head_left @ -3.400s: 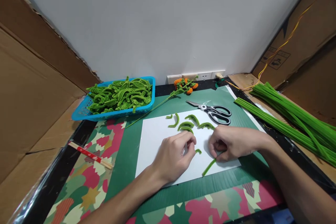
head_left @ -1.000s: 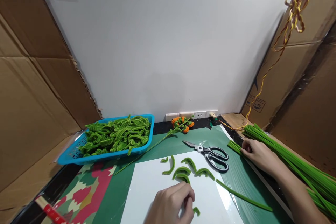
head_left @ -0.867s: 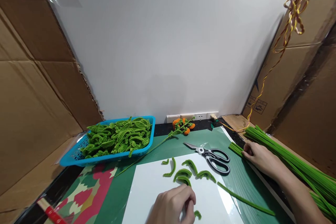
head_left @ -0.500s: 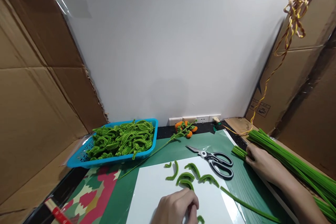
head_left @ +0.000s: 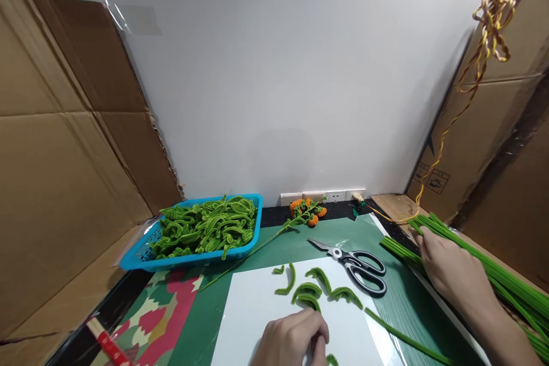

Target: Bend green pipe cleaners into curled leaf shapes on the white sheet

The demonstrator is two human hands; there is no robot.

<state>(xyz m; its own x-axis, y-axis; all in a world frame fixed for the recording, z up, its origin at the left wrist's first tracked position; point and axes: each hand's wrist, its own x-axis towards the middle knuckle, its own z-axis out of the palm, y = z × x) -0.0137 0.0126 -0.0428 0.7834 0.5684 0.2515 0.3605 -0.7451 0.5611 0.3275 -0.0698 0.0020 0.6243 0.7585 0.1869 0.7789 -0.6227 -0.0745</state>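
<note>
My left hand (head_left: 295,338) rests low on the white sheet (head_left: 244,309) with fingers curled into a pinch; what they hold, if anything, is hidden. Just beyond it lie several bent green pipe cleaner pieces (head_left: 306,290), and a small curl (head_left: 331,359) shows beside the fingertips. At the right, my right hand (head_left: 450,263) is closed, its fingertips pinching green pipe cleaners at the edge of a long bundle (head_left: 484,257). A smaller bunch (head_left: 398,250) passes under that hand. One straight pipe cleaner (head_left: 403,334) lies between my hands.
Black-handled scissors (head_left: 354,266) lie partly open past the sheet. A blue basket (head_left: 189,266) heaped with green pipe cleaner shapes stands at the left. Behind is an orange-flowered stem (head_left: 295,220). Cardboard walls (head_left: 77,171) flank the table, and a yellow cord (head_left: 441,143) hangs at the right.
My right hand has shifted from the end of the smaller bunch to the long bundle, up and to the right. My left hand keeps its pinch on the sheet. The view has shifted slightly.
</note>
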